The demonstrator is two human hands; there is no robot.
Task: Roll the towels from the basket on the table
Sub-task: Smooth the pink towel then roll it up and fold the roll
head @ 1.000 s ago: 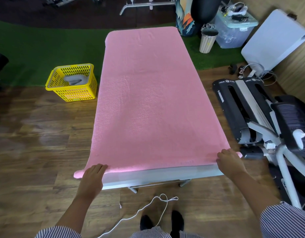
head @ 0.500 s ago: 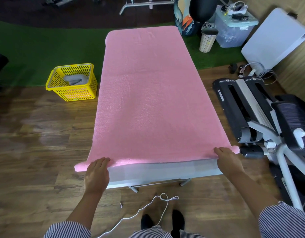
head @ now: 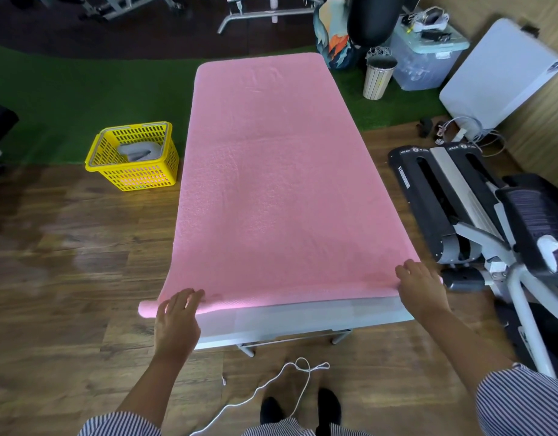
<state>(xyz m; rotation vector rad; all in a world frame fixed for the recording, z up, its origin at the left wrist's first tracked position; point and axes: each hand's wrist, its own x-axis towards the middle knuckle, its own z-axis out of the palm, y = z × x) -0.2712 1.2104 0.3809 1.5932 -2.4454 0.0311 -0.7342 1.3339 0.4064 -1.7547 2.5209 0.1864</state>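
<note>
Since the earlier frames, you had pushed the near edge of the pink towel (head: 271, 184) further up the table (head: 302, 319), so the small roll along that edge sat higher and a wider strip of bare white tabletop showed below it.

At far left, the yellow basket (head: 136, 174) stood on the wooden floor just beside the table, with a grey towel (head: 139, 151) lying inside it. Your left hand (head: 177, 322) rested flat, fingers straight and spread, on the left end of the roll, where the rolled end stuck out past the table's left edge. The towel lay spread over nearly the whole tabletop, its long axis running away from you toward the far end, and the rolled edge ran crosswise, left to right. Your right hand (head: 420, 287) pressed down on the right end of the roll at the table's right corner, fingers bent slightly over the fabric but extended, not gripping. To the right stood an exercise machine (head: 460, 209).
</note>
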